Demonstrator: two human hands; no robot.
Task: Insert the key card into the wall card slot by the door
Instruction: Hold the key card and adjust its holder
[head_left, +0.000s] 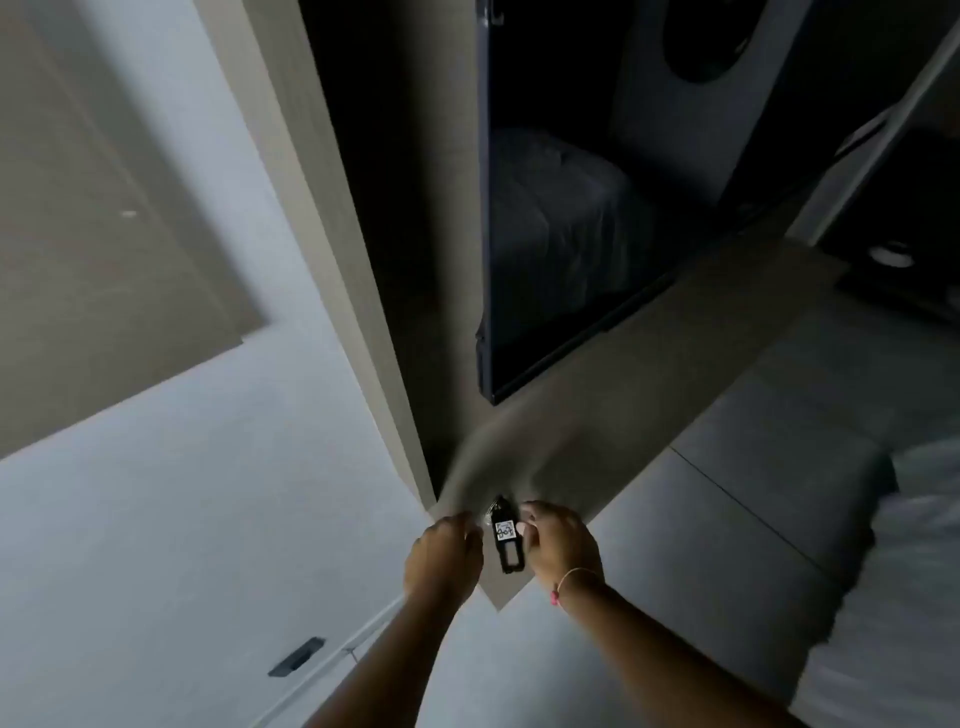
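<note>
A small black tag-like item (506, 540), bearing a white printed label, is held between the two hands near the bottom centre of the view. The right hand (558, 543) is closed on its right edge, with fingertips curled against it. The left hand (444, 553) is curled into a loose fist just beside its left edge; whether that grip has actual hold of the item cannot be told. Whether the item is the key card cannot be confirmed. A thin bracelet (569, 582) is worn on the right wrist. A dark slot-shaped fitting (296, 657) is seen on the pale wall (182, 519) to the near left, well apart from both hands. A dark doorway (405, 234) is noted beyond, framed by a light jamb (332, 234).
</note>
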